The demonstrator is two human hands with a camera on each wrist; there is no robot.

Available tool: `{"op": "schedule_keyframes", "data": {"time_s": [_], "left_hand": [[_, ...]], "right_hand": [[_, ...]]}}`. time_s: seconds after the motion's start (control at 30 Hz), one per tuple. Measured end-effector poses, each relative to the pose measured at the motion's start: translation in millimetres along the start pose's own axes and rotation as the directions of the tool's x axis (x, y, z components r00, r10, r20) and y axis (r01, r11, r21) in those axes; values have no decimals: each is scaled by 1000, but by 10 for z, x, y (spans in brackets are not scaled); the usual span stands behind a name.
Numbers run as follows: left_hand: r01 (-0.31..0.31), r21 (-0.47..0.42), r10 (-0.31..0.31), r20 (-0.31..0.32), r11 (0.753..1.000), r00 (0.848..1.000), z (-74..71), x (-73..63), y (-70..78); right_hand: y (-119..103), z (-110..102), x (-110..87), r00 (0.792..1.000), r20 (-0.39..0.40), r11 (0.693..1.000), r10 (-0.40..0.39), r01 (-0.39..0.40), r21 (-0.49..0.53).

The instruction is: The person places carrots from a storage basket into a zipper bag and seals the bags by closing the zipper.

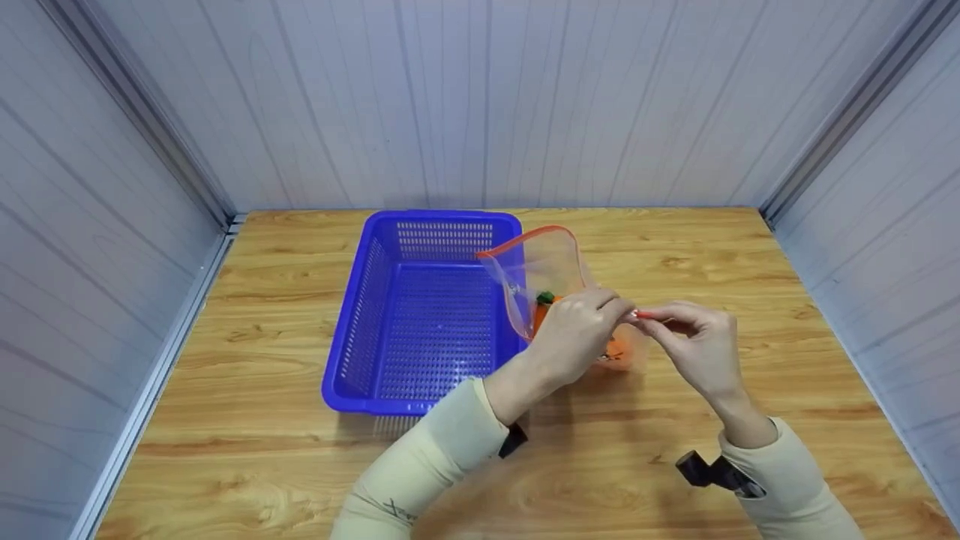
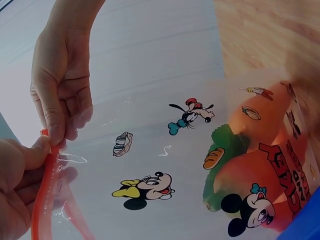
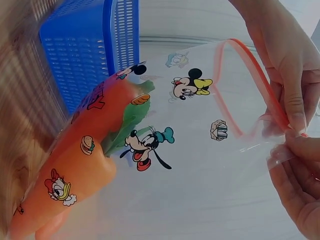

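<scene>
A clear zip bag (image 1: 546,264) printed with cartoon characters hangs upright from both hands, its red zip strip (image 2: 44,192) along the top. Near the right end of that strip, my left hand (image 1: 571,336) pinches the edge between thumb and fingers. Close beside it, my right hand (image 1: 701,346) pinches the strip's corner, thumb against the fingers. The mouth gapes to the left of the hands. Inside, at the bottom, lie orange carrots (image 3: 82,172) with green tops (image 3: 131,120), partly hidden behind my left hand in the head view.
A blue plastic basket (image 1: 328,386) with slotted walls stands just left of the bag, which overlaps its right rim in the head view. The wooden table (image 1: 255,300) is bounded by pale panel walls (image 1: 450,105) at the back and sides.
</scene>
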State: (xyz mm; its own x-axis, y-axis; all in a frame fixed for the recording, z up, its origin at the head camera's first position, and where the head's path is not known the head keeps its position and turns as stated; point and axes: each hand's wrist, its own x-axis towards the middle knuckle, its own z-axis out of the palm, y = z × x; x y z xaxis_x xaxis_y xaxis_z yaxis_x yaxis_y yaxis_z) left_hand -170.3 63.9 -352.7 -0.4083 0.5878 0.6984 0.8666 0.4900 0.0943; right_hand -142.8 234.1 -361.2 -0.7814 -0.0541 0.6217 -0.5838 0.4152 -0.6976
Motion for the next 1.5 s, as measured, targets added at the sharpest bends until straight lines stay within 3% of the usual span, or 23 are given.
{"op": "schedule_keyframes", "data": {"time_s": [0.13, 0.37, 0.77, 1.1, 1.27, 1.5], "left_hand": [[-9, 0, 9, 0, 1000, 1000, 5, -5, -7], [-15, 31, 15, -7, 999, 1000, -8, -16, -18], [24, 71, -22, -32, 997, 999, -36, -75, -139], [52, 46, -50, -45, 998, 998, -64, -137, -298], [60, 29, -58, -58, 998, 997, -74, -186, -386], [107, 72, -103, -63, 992, 993, -107, -294, -527]], "right_hand": [[-6, -15, -5, 1000, 6, 1000, -13, 13, -2], [-283, -16, 45, 998, 22, 998, -57, 57, -21], [-264, -76, 57, 996, 7, 996, -85, 85, -39], [-244, -136, 49, 999, -16, 999, -41, 41, -17], [-213, -155, 60, 999, -16, 999, -52, 52, 10], [-169, -196, 58, 998, -25, 998, -55, 56, 16]]}}
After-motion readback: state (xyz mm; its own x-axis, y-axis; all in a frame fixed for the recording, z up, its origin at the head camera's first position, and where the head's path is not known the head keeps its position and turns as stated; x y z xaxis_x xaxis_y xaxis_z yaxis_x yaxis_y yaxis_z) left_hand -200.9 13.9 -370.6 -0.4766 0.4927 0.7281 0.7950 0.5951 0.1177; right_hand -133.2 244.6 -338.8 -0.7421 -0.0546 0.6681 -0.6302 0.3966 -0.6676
